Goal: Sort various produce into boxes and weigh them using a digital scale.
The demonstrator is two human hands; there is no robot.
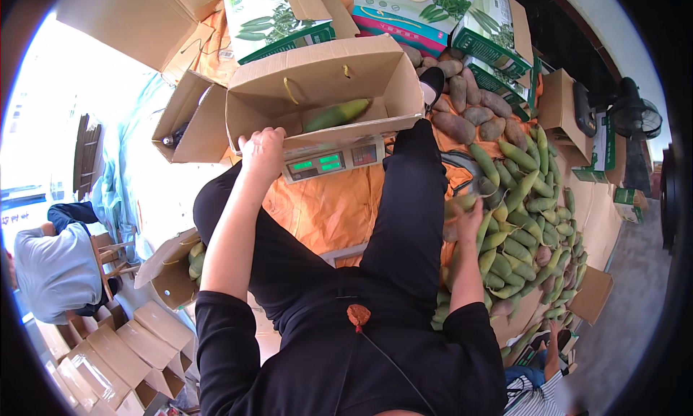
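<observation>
An open cardboard box (pixel 253 111) stands on a digital scale (pixel 315 166) between my knees. One green radish (pixel 338 116) lies inside it, at the near side. My left hand (pixel 263 152) is closed over the near left edge of this box. To the right, at the edge of a big heap of green radishes (pixel 521 232), my right hand (pixel 468 220) is closed around a green radish (pixel 460 204). Motion smears that hand and the radish slightly.
Reddish-brown tubers (pixel 455 127) are piled beyond my right knee. Printed cartons (pixel 278 19) stand at the back, and another open box (pixel 191 120) is to the left. A fan (pixel 635 113) stands far right. A seated person (pixel 61 264) is at left; another person (pixel 541 391) is at lower right.
</observation>
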